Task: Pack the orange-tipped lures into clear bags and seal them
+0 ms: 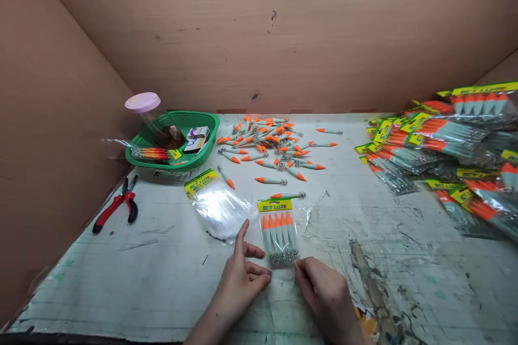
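Note:
A clear plastic bag of fishing lures [278, 234] lies before me on the worktop, its yellow and green header reading "BCT LURE". Inside, several pale lures stand in a row, orange tips toward the header and hooks at the bottom. My right hand [324, 285] is closed, pinching the bag's lower right corner. To the left, my left hand [244, 269] has its fingers apart, with the fingertips at or close to the bag's lower left edge. One loose lure [288, 195] lies just above the header. Flat empty bags [218, 205] are stacked to the upper left.
Loose lures [271, 140] are heaped at the back. Filled packs [437, 145] pile up on the right. A green basket [202, 157] holds a pink-lidded jar [151, 118], a small box and a lure pack. Red-handled pliers [115, 207] lie left. Cardboard walls [259, 64] enclose the worktop.

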Available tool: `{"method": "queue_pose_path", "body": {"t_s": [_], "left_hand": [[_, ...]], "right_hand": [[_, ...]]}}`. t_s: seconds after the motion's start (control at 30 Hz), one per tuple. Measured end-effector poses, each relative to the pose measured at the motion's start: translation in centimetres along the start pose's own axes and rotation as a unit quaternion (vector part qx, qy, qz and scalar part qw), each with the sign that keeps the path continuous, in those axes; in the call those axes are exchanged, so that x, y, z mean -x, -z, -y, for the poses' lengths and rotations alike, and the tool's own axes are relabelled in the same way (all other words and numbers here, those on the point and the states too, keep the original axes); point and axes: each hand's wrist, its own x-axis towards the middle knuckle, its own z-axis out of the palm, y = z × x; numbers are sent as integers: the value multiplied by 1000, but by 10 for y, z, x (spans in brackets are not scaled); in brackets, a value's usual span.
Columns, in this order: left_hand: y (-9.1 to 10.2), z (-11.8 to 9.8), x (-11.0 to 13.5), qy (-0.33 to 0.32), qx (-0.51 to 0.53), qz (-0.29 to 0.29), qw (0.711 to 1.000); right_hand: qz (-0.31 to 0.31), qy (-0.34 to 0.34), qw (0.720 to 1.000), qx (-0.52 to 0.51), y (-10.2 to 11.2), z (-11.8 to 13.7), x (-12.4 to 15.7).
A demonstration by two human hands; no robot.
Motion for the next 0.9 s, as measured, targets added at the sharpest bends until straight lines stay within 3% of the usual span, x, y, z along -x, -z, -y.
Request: {"method": "queue_pose_path", "body": {"t_s": [0.17, 0.33, 0.57, 0.77, 0.83, 0.9], "left_hand": [[-10, 13, 18, -32, 30, -85, 995], [-10, 11, 16, -23, 23, -71, 997], [-6, 9, 15, -18, -53, -55, 997], [-10, 7, 16, -4, -2, -84, 996], [-12, 7, 16, -5, 7, -91, 996], [-14, 8, 17, -6, -4, -94, 996]], "right_hand": [[45, -8, 998, -37, 14, 17, -1], [167, 6, 979, -113, -8, 29, 7], [162, -27, 981, -98, -32, 25, 9], [157, 46, 979, -120, -23, 22, 2], [178, -5, 963, -200, -10, 22, 2], [184, -115, 931, -293, 8, 17, 6]]}}
